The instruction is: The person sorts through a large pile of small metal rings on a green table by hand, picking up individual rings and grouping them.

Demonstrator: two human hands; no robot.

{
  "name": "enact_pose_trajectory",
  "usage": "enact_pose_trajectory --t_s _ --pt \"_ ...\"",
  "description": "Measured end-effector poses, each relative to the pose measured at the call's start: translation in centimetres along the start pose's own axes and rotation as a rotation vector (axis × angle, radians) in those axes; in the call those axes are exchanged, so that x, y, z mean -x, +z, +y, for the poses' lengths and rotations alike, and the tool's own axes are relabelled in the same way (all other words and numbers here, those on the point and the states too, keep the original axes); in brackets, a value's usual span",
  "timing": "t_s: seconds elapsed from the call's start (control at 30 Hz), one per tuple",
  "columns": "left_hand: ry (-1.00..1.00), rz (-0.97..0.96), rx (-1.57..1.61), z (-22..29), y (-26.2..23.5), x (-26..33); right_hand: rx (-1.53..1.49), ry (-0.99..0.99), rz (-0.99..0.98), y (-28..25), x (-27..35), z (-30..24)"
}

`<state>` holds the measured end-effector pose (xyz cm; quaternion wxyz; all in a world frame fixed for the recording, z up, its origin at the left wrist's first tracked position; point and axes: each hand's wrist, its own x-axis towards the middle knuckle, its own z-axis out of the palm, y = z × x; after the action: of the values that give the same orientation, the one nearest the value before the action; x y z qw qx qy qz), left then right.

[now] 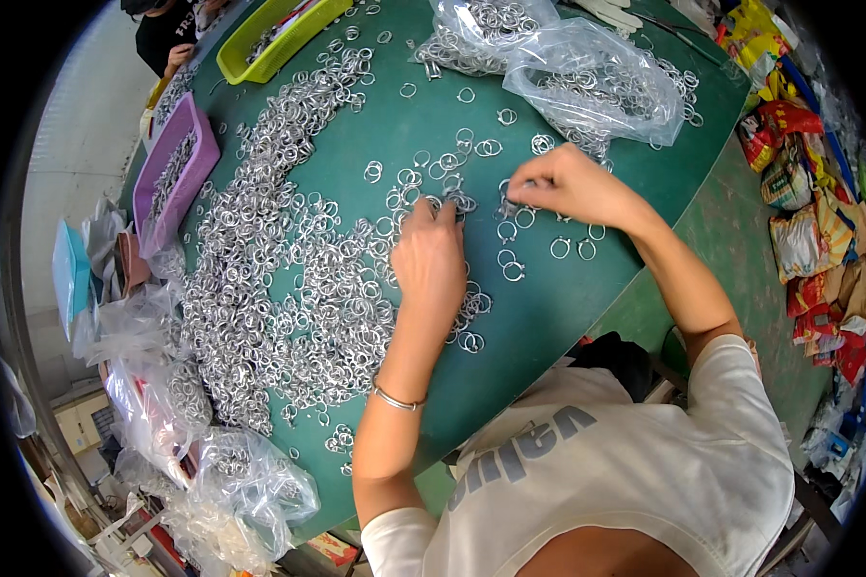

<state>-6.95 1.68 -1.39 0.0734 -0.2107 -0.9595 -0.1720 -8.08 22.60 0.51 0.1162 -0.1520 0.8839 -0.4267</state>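
My left hand point(428, 255), a bangle point(397, 400) on its wrist, reaches down into small silver-coloured metal rings. Its fingers are bent and a little apart, with the tips touching rings point(460, 200) at the edge of the large pile point(260, 231). What lies under the palm is hidden. To the right, my right hand point(573, 188) is closed in a pinch just above the table, at a metal ring point(507, 204) by its fingertips. A few loose rings point(512, 264) lie below it, and others point(447, 163) are scattered between and beyond both hands.
Clear plastic bags of rings point(601, 91) stand at the far right of the green table point(548, 298). A purple basket point(175, 173) and a yellow-green basket point(279, 38) line the far left. More bags point(250, 481) sit near left. Another person point(168, 38) is at the far left.
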Motion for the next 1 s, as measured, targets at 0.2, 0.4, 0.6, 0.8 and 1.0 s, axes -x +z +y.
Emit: enact_pose_trajectory --t_s 0.2,0.4,0.6,0.8,1.0 --pt "-0.033 0.073 0.103 -0.6 0.2 1.5 -0.176 0.136 0.268 -0.1 -2.0 1.1" --pt "-0.324 0.142 0.466 -1.9 -0.9 1.5 0.570 0.133 0.374 0.7 -1.6 0.3" --pt "-0.424 -0.071 0.897 -1.9 -1.4 1.8 0.599 0.017 0.435 1.5 -5.7 0.9" --pt "-0.195 0.036 0.419 -1.8 -0.8 1.6 0.874 -0.015 0.367 2.1 -9.9 1.9" --pt "-0.277 -0.013 0.428 -0.8 -2.1 2.3 0.711 0.054 0.409 2.2 -8.6 1.4"
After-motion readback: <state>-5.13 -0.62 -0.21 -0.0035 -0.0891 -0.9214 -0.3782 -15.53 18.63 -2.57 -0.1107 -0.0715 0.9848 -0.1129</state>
